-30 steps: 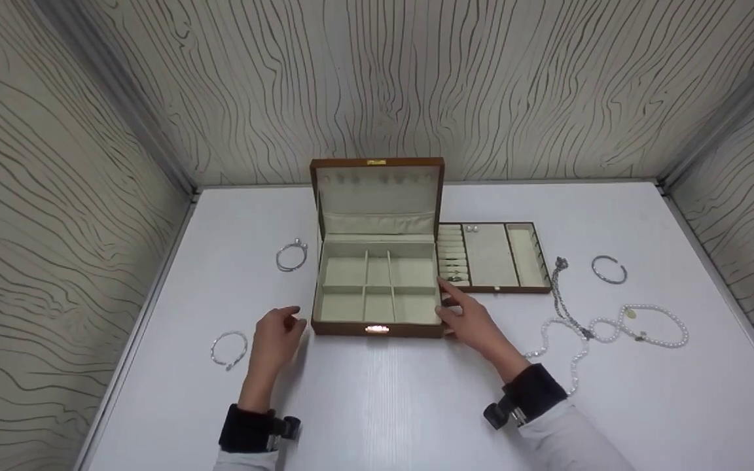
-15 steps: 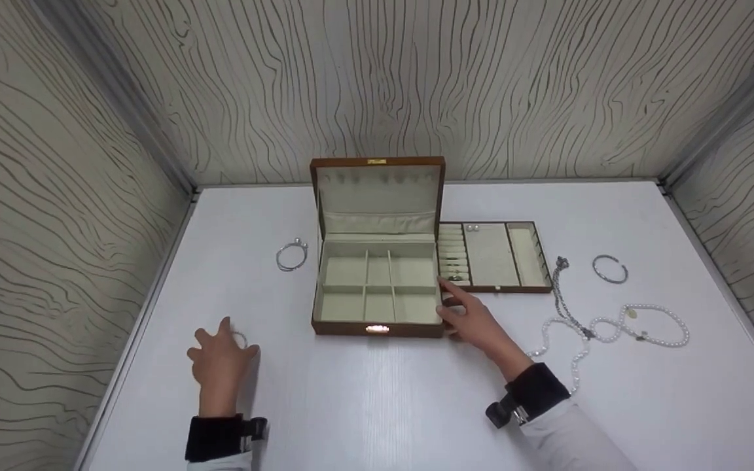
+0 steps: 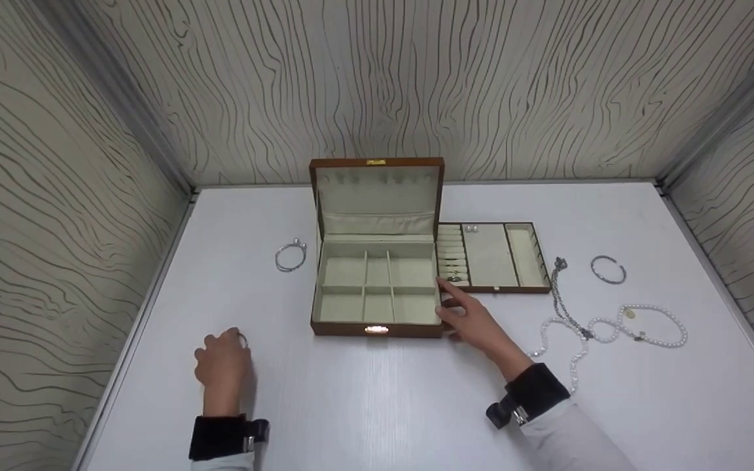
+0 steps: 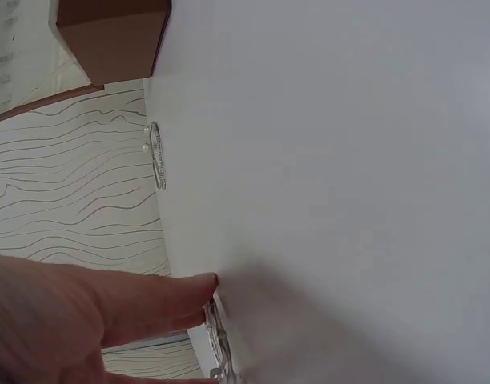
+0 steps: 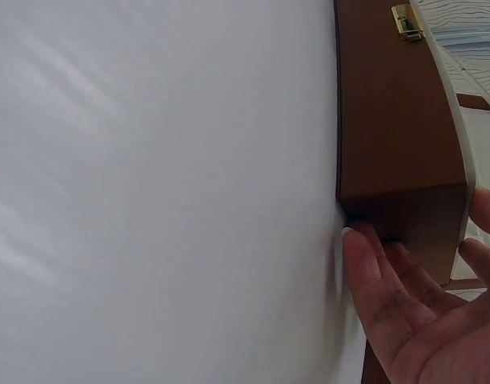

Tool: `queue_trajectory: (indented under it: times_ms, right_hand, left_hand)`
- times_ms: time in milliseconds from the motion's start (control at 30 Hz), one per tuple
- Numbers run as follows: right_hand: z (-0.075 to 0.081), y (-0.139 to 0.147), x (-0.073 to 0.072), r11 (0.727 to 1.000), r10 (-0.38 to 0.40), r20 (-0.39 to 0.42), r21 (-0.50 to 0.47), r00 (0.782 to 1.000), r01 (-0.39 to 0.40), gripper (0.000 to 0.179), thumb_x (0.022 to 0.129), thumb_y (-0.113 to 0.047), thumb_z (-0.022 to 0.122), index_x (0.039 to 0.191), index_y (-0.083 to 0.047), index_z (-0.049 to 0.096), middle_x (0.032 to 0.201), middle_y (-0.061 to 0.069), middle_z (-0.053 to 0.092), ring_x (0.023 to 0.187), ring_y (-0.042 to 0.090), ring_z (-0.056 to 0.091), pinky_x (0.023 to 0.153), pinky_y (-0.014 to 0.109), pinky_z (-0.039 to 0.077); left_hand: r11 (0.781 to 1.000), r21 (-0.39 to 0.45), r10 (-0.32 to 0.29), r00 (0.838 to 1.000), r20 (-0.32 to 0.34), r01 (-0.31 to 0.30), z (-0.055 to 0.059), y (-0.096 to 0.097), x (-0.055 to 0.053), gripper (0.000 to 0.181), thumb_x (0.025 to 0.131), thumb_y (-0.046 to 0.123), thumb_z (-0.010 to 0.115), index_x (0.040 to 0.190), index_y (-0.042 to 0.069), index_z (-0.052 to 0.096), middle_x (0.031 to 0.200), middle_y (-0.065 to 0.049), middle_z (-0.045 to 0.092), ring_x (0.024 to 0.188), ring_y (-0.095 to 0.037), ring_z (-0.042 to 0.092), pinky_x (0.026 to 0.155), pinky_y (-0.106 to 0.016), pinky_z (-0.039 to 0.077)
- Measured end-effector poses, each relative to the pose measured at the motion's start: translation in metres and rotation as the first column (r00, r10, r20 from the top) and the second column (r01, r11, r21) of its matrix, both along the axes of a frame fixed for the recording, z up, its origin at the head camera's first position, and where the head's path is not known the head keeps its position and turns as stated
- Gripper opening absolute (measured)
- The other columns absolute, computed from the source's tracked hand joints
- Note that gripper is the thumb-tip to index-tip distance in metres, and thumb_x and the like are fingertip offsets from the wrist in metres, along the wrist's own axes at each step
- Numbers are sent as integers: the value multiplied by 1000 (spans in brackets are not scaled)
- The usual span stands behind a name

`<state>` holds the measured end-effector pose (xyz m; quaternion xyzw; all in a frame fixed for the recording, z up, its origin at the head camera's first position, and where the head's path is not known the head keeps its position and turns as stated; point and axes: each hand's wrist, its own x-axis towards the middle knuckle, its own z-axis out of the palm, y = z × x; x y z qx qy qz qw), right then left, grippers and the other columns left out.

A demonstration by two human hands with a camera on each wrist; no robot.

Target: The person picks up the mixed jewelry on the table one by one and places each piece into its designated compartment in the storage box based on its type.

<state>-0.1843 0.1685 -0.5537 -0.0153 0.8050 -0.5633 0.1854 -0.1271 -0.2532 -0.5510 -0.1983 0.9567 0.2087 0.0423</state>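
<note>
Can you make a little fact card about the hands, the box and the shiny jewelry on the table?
Left hand: pinches a thin round silver bracelet
Right hand: holds the right side of a brown rectangular box
Lid: open
Inside box: six cream-lined compartments
Right of box: flat brown-edged cream tray
Left of box: silver bracelet with two white beads
Far right: C-shaped silver bangle, silver chain, strings of white beads
Table: white
</note>
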Motion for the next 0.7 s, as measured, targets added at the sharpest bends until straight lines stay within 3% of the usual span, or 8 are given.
queue_trajectory:
  times_ms: [300,700]
  right_hand:
    - [-1,0,0,1000,14,-3,-5,1000,-14,63,99,-22,60,155,-24,32,129,19,52,91,24,64,74,42,55]
    - [-1,-2,-1,1000,14,-18,21,1000,-13,62,100,-21,59,155,-22,31,128,19,53,90,23,63,73,43,55]
  left_hand:
    - [1000,-14,-6,999,-45,6,0,-6,1,35,84,6,65,115,-11,63,98,-33,55,84,-49,56,53,-50,47]
    - [999,-12,-53,998,-15,53,-1,-7,-2,51,77,14,73,121,-9,62,99,-33,53,75,-45,59,49,-47,48]
